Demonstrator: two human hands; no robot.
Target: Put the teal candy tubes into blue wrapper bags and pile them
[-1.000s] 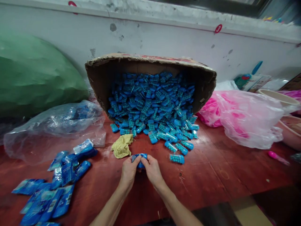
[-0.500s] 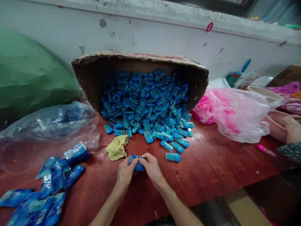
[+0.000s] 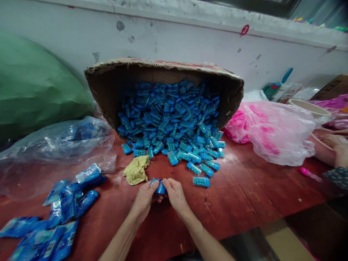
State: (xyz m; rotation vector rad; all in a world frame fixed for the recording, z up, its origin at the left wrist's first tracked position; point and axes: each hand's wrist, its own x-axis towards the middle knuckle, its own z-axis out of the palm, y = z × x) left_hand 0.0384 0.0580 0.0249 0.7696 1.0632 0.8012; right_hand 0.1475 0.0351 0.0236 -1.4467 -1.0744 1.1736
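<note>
workshop with bulk-filled carton

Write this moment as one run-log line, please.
left hand: pinching blue packet | right hand: pinching same packet | nearby: yellow cloth, blue-capped containers | behind: cardboard box | far right: co-worker's hand, pink basin

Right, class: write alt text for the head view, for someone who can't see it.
The left hand and right hand hold a blue packet over a red table. Beyond, clear containers with blue caps spill from a cardboard box; a yellow cloth and other packets lie left, a pink-filled plastic bag right.
</note>
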